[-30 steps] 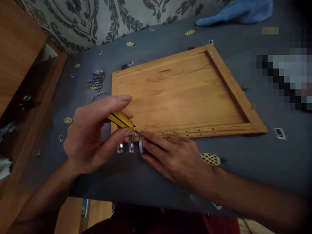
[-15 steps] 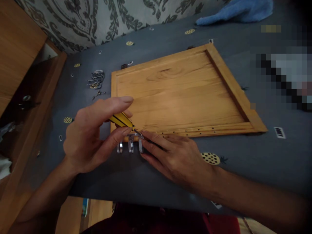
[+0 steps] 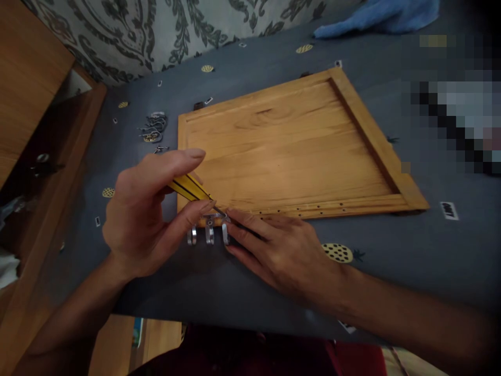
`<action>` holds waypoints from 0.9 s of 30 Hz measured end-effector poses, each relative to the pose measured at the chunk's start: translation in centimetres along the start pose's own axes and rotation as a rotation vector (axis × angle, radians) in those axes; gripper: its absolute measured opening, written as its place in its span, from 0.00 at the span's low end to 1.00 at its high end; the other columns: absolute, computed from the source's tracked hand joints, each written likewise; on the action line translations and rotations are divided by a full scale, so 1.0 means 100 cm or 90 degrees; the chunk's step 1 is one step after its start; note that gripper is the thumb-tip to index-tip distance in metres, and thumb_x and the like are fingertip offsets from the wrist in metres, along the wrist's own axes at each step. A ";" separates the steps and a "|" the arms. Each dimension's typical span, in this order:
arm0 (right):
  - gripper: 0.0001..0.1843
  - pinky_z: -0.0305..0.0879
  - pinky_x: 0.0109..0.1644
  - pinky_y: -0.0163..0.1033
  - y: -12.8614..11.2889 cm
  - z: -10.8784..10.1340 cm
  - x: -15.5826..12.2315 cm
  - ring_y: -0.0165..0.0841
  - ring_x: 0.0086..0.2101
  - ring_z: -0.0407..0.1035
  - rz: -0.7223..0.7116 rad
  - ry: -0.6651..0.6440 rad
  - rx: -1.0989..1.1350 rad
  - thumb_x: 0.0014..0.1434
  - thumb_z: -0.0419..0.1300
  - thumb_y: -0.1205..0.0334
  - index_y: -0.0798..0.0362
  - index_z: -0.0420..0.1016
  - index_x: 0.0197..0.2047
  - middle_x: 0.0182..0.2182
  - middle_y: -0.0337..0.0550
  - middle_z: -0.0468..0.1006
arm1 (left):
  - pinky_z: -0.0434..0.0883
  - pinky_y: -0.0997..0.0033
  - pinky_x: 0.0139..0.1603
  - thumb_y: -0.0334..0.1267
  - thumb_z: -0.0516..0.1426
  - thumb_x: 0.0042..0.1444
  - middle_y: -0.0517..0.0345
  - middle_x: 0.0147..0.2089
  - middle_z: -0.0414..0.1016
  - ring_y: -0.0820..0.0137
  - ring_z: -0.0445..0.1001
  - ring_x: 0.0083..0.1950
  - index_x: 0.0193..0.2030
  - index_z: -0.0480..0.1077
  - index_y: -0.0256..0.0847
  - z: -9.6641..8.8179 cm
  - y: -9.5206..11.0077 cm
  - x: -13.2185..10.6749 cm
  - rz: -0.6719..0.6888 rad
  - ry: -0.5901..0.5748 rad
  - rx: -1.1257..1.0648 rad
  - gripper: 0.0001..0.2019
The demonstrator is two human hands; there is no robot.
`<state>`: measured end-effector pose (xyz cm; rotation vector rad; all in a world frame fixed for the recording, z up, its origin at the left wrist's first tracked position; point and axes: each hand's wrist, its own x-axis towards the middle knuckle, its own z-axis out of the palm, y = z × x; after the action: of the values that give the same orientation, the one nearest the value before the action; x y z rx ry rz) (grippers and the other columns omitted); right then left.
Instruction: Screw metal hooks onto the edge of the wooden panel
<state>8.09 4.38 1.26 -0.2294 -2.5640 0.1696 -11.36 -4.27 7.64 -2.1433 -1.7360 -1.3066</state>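
My left hand (image 3: 146,209) grips a yellow screwdriver (image 3: 191,187) with black stripes, its shaft slanting down to the right. The tip meets a silver metal hook (image 3: 225,233) at the near edge of a framed wooden board (image 3: 289,151). With its fingertips, my right hand (image 3: 279,250) steadies that hook and partly covers it. To its left, two more silver hooks (image 3: 210,233) hang along the same edge. Small dark holes run along the near rail to the right. Whether a screw sits under the tip is hidden.
Loose metal hooks (image 3: 155,125) and small screws (image 3: 161,149) lie left of the board on the grey pineapple-print tablecloth (image 3: 274,297). A blue cloth (image 3: 379,20) rests at the back. An open wooden cabinet (image 3: 55,151) stands at left. A blurred-out object (image 3: 465,115) is at right.
The thumb and forefinger of my left hand have shifted slightly left on the screwdriver, whose handle has tilted a little. My right hand and the hooks hold their places.
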 end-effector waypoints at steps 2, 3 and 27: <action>0.14 0.71 0.31 0.42 0.000 0.000 0.000 0.34 0.33 0.76 0.000 -0.003 0.003 0.68 0.54 0.60 0.55 0.79 0.46 0.50 0.45 0.80 | 0.79 0.61 0.52 0.28 0.66 0.52 0.62 0.56 0.71 0.64 0.77 0.50 0.63 0.64 0.57 0.002 0.001 0.001 0.023 0.030 -0.014 0.34; 0.14 0.72 0.31 0.42 0.000 0.000 0.000 0.34 0.33 0.76 -0.001 -0.005 0.005 0.68 0.54 0.60 0.55 0.79 0.46 0.50 0.45 0.80 | 0.80 0.59 0.51 0.28 0.66 0.51 0.60 0.55 0.72 0.63 0.78 0.48 0.63 0.65 0.55 0.003 0.000 0.002 0.025 0.040 -0.025 0.33; 0.14 0.72 0.31 0.42 0.000 -0.001 0.000 0.34 0.33 0.76 0.007 -0.020 0.010 0.68 0.55 0.60 0.55 0.79 0.47 0.51 0.46 0.80 | 0.80 0.58 0.47 0.29 0.65 0.53 0.62 0.54 0.75 0.63 0.80 0.45 0.62 0.65 0.56 0.004 0.000 0.006 0.049 -0.009 -0.051 0.31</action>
<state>8.16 4.39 1.37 -0.2376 -2.5921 0.1996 -11.15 -3.56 7.80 -2.2424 -1.6151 -1.3675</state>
